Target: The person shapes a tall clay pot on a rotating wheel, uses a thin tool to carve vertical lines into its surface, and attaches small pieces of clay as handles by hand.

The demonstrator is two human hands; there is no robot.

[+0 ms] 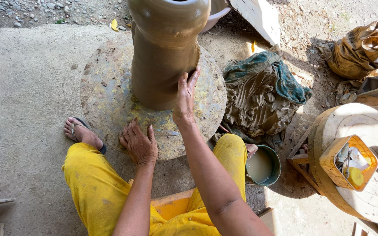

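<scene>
I see a tall clay vessel (165,52) standing upright at the middle of a round, mud-stained turntable (106,91) on the concrete floor. Its wall is already raised high and smooth, with a rounded shoulder near the rim, so I judge the building well along; the wet sheen and the hand at work low on the wall suggest the surface is not yet finished.

My right hand (184,94) lies flat against the lower right side of the vessel, fingers together and pointing up, pressed to the clay. My left hand (138,142) rests palm down on the near edge of the turntable, fingers spread a little, just beside the vessel's foot and not touching it. A thin blade-like tool (167,132) lies on the disc between the hands.

Outward from there: a teal-rimmed bucket of cloudy water (263,166) by my right knee, a muddy cloth heap (261,94) beyond it, and a wooden block (364,131) carrying an orange tray (329,164) of small tools to the right.
</scene>
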